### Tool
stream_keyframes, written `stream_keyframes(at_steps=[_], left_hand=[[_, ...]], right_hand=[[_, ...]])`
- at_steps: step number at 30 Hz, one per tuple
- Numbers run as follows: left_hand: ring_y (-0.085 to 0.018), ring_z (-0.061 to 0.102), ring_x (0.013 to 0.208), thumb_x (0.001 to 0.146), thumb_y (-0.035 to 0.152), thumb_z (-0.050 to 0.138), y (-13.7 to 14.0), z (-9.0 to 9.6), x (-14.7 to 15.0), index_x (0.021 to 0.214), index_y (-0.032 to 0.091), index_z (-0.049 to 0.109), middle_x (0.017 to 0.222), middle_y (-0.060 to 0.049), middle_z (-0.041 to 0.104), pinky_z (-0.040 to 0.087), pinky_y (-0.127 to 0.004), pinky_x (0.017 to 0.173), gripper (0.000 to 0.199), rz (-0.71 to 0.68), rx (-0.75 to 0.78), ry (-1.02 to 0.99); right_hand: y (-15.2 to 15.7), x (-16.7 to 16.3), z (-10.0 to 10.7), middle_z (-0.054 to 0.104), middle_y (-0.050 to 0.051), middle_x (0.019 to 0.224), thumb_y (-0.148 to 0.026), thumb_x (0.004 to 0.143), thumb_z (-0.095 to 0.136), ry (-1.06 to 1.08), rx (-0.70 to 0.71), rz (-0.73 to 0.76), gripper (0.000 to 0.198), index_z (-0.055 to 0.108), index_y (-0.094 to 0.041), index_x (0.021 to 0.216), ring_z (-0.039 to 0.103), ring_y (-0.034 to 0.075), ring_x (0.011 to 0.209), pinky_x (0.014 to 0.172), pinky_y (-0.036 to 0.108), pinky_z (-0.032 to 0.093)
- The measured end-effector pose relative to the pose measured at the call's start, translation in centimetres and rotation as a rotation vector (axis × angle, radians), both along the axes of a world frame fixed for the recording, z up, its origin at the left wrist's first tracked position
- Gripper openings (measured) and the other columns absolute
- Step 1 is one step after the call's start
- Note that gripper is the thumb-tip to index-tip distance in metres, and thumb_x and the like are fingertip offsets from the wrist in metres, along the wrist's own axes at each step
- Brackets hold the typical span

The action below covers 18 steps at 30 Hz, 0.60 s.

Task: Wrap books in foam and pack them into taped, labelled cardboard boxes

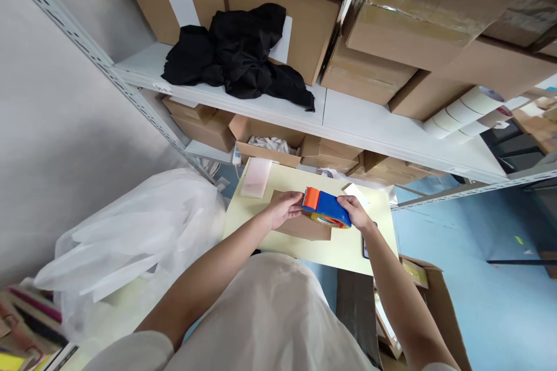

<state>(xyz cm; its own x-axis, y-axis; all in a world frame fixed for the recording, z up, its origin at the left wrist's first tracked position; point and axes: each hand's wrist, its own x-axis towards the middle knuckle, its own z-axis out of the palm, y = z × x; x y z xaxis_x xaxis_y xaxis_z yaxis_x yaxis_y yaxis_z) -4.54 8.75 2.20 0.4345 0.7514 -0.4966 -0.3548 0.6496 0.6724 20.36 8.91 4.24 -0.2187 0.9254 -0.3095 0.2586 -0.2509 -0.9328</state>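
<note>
Tape dispenser: in the head view, held up between the two hands, above the table; its blue body reaches toward the right hand and its orange front end toward the left.
Right hand: fingers closed on the back end of the blue body, thumb along the upper side.
Left hand: thumb and fingertips at the toothed orange end, the other fingers loosely curved just below it; whether they pinch the tape or merely touch the edge, I cannot tell.
Cardboard: brown, lying on the table beneath the dispenser, partly covered by it and the left hand.
Pale pink sheet: on the table, beyond the left hand.
Phone: at the table's edge, partly hidden by the right forearm.
</note>
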Motion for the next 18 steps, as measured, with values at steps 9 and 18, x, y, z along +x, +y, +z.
stream_keyframes(at_steps=[9,18], left_hand=[[-0.01,0.063,0.067,0.068,0.023,0.078,-0.1,-1.7,0.8,0.072,0.016,0.06,0.07,0.001,0.067,0.046,-0.024,0.071,0.019,0.08,-0.196,-0.228],[-0.019,0.066,0.084,0.082,0.032,0.056,-0.3,-0.6,-0.3,0.088,0.015,0.069,0.09,-0.01,0.071,0.048,-0.031,0.077,0.023,0.05,-0.169,-0.277]], right_hand=[[0.0,0.1,0.0,0.042,-0.004,0.047,-0.064,0.073,0.056,-0.024,0.025,0.029,0.051,0.047,-0.018,0.053,0.033,0.008,0.045,0.045,0.023,0.027],[0.0,0.4,-0.4,0.037,-0.005,0.046,-0.068,0.07,0.056,-0.024,0.025,0.02,0.054,0.042,-0.019,0.051,0.03,0.008,0.044,0.044,0.024,0.024]])
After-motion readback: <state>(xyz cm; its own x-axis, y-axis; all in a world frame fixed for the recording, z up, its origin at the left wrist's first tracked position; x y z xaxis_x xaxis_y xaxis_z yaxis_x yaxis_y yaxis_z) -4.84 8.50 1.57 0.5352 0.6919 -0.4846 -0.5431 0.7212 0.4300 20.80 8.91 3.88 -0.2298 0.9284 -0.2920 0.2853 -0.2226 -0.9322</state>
